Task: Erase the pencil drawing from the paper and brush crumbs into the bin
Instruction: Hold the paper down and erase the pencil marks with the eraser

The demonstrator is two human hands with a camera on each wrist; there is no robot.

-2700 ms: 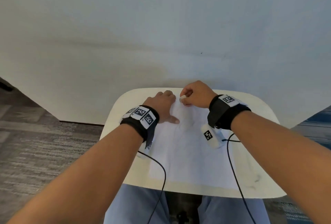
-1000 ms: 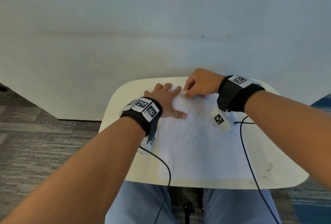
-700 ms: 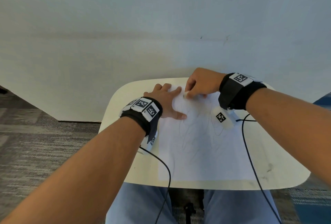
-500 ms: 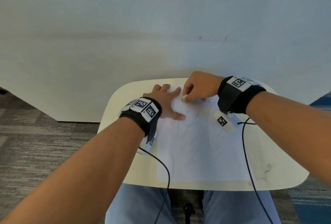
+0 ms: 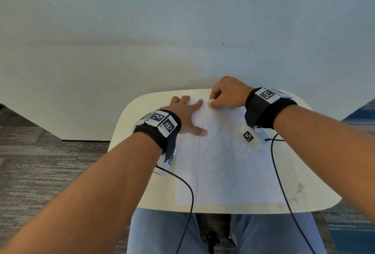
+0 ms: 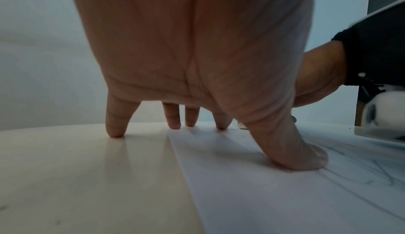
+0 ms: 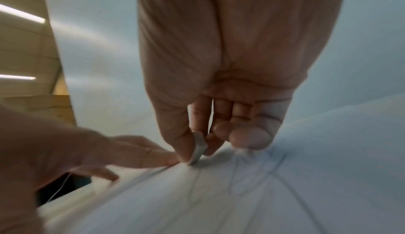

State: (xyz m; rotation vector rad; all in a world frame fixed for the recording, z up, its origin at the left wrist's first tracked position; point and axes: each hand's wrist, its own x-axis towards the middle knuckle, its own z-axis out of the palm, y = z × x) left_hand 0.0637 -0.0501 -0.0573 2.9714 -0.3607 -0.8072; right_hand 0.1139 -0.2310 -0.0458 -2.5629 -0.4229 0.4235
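A white sheet of paper (image 5: 227, 172) with faint pencil lines (image 5: 215, 152) lies on a small cream table (image 5: 154, 192). My left hand (image 5: 186, 115) lies flat with spread fingers on the paper's far left corner, pressing it down; its thumb (image 6: 293, 152) rests on the sheet. My right hand (image 5: 225, 95) pinches a small white eraser (image 7: 198, 148) between thumb and forefinger and holds its tip on the paper near the far edge, right beside my left forefinger (image 7: 153, 156). The eraser (image 5: 210, 103) shows as a small white tip in the head view.
A pale wall (image 5: 182, 40) stands directly behind the table. Grey carpet (image 5: 40, 162) lies to the left and a blue patch of floor (image 5: 359, 115) to the right. Two black cables (image 5: 190, 192) trail from my wrists over the table's near edge. No bin is in view.
My right hand has moved the eraser back and forth in short strokes along the paper's far edge. My left hand has stayed flat on the paper. The head view has shifted slightly.
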